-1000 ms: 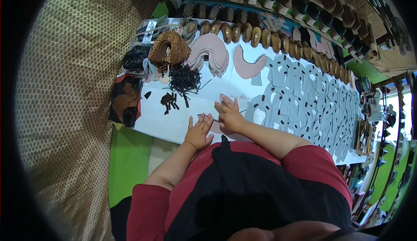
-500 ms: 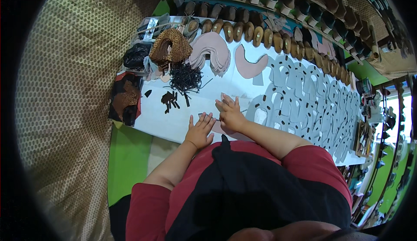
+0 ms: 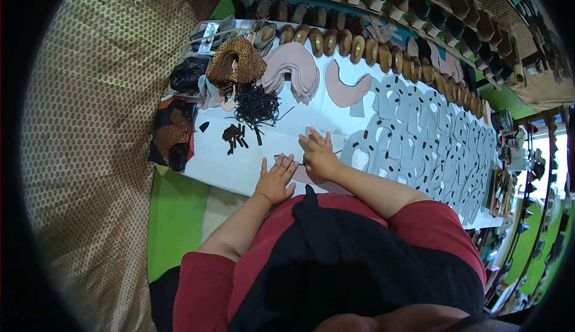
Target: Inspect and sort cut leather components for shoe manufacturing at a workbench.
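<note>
Pink piece (image 3: 307, 177) nr front edge of tabletop (image 3: 218, 167); L hand (image 3: 275, 180) by it, fingers spread; R hand (image 3: 320, 157) likewise spread.

a flat, pale pink piece (image 3: 305, 176) lies on the white tabletop (image 3: 218, 164) right at its near edge, left of that edge's middle. only part of it shows: a smooth, matt patch between the 2 hands, with the rest covered by them and by the apron (image 3: 310, 195) in front, so its full outline cannot be told. a thin dark line (image 3: 301, 164) runs along its far side, between the left hand (image 3: 276, 180) and the right hand (image 3: 320, 157). both hands lie palm down over the piece, fingers spread, pressing it flat.
</note>
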Available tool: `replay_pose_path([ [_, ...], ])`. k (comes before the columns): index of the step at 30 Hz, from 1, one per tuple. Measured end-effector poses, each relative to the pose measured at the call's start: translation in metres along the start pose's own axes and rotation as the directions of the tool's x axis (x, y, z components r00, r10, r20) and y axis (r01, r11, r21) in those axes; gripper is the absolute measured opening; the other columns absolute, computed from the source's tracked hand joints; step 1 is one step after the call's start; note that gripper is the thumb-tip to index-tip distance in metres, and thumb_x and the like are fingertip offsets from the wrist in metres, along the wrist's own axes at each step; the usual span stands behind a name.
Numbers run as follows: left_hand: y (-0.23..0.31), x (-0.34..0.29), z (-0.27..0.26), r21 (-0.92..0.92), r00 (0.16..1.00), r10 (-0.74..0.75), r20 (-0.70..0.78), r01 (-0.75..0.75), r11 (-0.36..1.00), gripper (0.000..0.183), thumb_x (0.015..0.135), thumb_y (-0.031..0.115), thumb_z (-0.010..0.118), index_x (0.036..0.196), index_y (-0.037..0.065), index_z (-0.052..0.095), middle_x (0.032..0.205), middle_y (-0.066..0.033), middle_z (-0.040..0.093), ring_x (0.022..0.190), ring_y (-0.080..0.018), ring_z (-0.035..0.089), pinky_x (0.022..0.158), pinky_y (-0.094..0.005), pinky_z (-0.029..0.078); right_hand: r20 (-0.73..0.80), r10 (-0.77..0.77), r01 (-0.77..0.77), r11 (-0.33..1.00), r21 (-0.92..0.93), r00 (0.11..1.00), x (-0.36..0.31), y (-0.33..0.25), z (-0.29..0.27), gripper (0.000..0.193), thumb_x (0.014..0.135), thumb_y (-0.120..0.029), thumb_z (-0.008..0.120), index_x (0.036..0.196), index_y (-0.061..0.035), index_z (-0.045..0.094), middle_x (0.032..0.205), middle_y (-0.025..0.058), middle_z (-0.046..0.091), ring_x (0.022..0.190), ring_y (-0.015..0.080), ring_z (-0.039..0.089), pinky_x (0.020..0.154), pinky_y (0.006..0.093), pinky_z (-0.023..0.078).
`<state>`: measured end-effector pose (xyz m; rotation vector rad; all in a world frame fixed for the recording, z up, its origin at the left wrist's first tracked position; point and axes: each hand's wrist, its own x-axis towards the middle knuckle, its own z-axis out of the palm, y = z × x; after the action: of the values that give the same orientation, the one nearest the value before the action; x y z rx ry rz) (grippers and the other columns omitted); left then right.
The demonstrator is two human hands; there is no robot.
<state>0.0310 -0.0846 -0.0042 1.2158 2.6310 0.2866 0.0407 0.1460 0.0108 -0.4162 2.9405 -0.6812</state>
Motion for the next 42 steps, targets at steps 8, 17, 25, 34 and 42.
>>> replay_pose_path([
  [8, 0.0028, 0.0021, -0.0056, 0.013, 0.999, 0.002, 0.04, -0.003, 1.0, 0.068, 0.086, 0.041, 0.061, 0.151, 0.031, 0.042, 0.164, -0.0027, 0.028, 0.151, -0.0257, 0.025, 0.115, -0.0701, 0.011, -0.007, -0.028, 0.028, 1.0, -0.01, 1.0, 0.0014, 0.0017, 0.0059, 0.021, 0.071, -0.02, 0.075, 0.088, -0.0075, 0.078, 0.153, 0.0106, 0.042, 0.15, 0.0405, 0.019, 0.111, 0.0758, 0.016],
  [17, 0.0031, 0.0022, -0.007, 0.016, 0.999, 0.004, 0.033, -0.004, 1.0, 0.064, 0.086, 0.04, 0.061, 0.148, 0.033, 0.046, 0.163, -0.0022, 0.029, 0.151, -0.0254, 0.026, 0.115, -0.0702, 0.011, -0.036, -0.046, 0.045, 0.999, -0.014, 0.998, 0.0024, 0.0032, 0.0053, 0.023, 0.072, -0.022, 0.074, 0.089, -0.006, 0.078, 0.151, 0.0112, 0.043, 0.149, 0.0403, 0.021, 0.11, 0.0753, 0.019],
  [25, 0.0032, 0.002, -0.0081, 0.006, 0.999, 0.0, 0.032, -0.001, 1.0, 0.063, 0.086, 0.04, 0.061, 0.147, 0.033, 0.047, 0.163, -0.0022, 0.03, 0.151, -0.0255, 0.026, 0.115, -0.0707, 0.012, -0.034, -0.068, 0.067, 0.998, -0.02, 0.997, 0.004, 0.0037, 0.0045, 0.022, 0.072, -0.022, 0.075, 0.088, -0.0068, 0.077, 0.152, 0.0111, 0.042, 0.149, 0.0402, 0.021, 0.11, 0.0751, 0.02],
  [34, 0.0022, 0.0028, -0.0079, 0.001, 1.0, 0.015, 0.018, -0.016, 1.0, 0.064, 0.085, 0.038, 0.061, 0.148, 0.033, 0.046, 0.163, -0.0037, 0.03, 0.15, -0.0269, 0.027, 0.113, -0.0731, 0.013, -0.016, -0.019, 0.019, 1.0, -0.005, 1.0, 0.0047, 0.0091, 0.01, 0.02, 0.07, -0.02, 0.076, 0.086, -0.0095, 0.077, 0.153, 0.0126, 0.042, 0.148, 0.0435, 0.022, 0.11, 0.0766, 0.019],
  [42, 0.0005, 0.0031, -0.0047, -0.004, 1.0, 0.023, 0.007, -0.023, 1.0, 0.065, 0.084, 0.037, 0.061, 0.147, 0.032, 0.047, 0.163, -0.005, 0.03, 0.15, -0.0283, 0.028, 0.112, -0.0739, 0.014, 0.006, 0.013, -0.013, 1.0, 0.02, 1.0, 0.0061, 0.0094, 0.0007, 0.015, 0.07, -0.022, 0.077, 0.084, -0.017, 0.08, 0.151, 0.0105, 0.045, 0.149, 0.043, 0.021, 0.109, 0.0775, 0.02],
])
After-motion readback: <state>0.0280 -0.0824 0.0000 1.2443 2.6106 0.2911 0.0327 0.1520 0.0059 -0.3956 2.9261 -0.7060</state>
